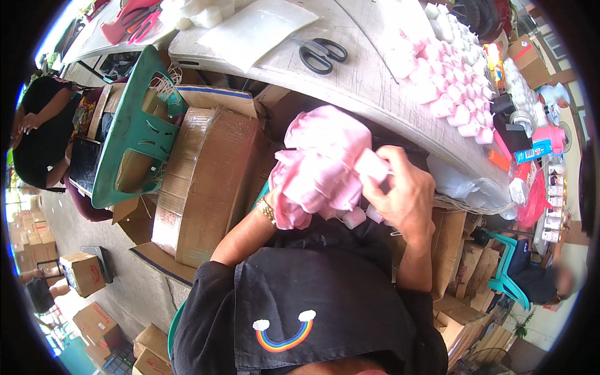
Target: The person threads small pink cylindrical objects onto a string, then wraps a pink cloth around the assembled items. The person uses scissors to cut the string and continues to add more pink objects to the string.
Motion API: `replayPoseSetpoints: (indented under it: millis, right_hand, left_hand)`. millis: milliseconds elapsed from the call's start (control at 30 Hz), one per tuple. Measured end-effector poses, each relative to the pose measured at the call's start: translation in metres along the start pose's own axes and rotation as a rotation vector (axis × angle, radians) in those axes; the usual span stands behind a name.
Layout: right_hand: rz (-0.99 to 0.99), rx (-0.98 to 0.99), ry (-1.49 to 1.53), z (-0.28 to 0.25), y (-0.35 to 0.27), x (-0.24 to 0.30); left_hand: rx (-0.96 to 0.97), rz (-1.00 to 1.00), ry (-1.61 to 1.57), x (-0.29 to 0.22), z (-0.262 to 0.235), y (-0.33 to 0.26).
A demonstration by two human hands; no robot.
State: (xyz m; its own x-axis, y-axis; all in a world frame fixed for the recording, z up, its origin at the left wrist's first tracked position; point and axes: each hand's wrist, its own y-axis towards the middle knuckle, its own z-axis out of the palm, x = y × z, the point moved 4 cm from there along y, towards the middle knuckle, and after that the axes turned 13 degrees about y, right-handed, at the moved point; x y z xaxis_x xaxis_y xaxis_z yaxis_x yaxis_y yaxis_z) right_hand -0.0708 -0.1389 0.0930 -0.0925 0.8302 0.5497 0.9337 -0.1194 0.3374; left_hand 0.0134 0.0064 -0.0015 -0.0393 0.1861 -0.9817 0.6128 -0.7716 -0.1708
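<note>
A bunched pink cloth point(325, 156) covers my left hand in front of my chest. Only the wrist with a beaded bracelet point(267, 210) shows below it, so those fingers are hidden. My right hand point(403, 194) pinches a small pink candle point(373, 166) between thumb and fingers, right beside the cloth's edge. Just below, another pink candle point(354, 217) with a pale wick lies close to my lap. Many like it form a pink cluster point(453, 100) on the table's right part.
The worn white table point(369, 75) bears black-handled scissors point(322, 55), a plastic sheet point(256, 31) and a thin rod point(365, 40). To my left are a large cardboard box point(209, 181) and a green chair point(134, 131). Other people sit at the far left and right.
</note>
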Motion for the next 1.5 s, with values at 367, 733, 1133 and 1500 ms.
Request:
replayPoseSetpoints:
  millis: [367,733,1133,1500]
  right_hand:
    - [0.216,0.556,1.293,0.072,-0.006,-0.035]
    - [0.221,0.093,1.592,0.018,-0.013,-0.056]
    - [-0.045,-0.249,0.941,0.047,0.02,0.004]
    - [0.129,-0.208,1.483,0.024,0.03,-0.029]
  left_hand:
    - [-0.139,0.443,-0.344,-0.039,-0.013,-0.01]
    - [-0.2,0.109,-0.951,-0.01,-0.037,-0.006]
    - [-0.389,0.371,-0.023,-0.032,-0.018,0.006]
    - [-0.126,0.205,-1.074,-0.008,0.002,0.028]
